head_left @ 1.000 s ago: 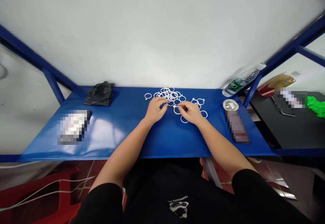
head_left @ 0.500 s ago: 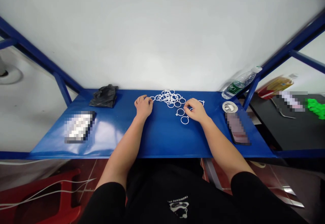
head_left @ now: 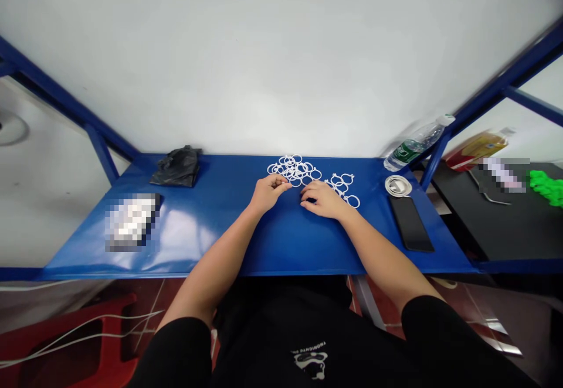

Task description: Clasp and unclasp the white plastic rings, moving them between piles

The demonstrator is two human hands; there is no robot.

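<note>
Several small white plastic rings [head_left: 294, 169] lie in a loose pile at the back of the blue table [head_left: 220, 224], with a smaller cluster of rings [head_left: 343, 184] to its right. My left hand [head_left: 267, 192] rests at the pile's near left edge, fingers curled and pinched on a ring. My right hand [head_left: 322, 199] lies on the table just right of it, fingers bent over a ring that is mostly hidden beneath them.
A crumpled black bag [head_left: 176, 165] lies at the back left, a blurred flat object [head_left: 131, 221] at the front left. To the right sit a coiled white cable [head_left: 398, 186], a black phone [head_left: 410, 223] and a lying water bottle [head_left: 416, 142]. A black side table [head_left: 505, 218] stands further right.
My left hand moved back right from the far-left ring to the pile's edge. My right hand shifted left toward it. The two rings that lay in front of the right hand are no longer visible there.
</note>
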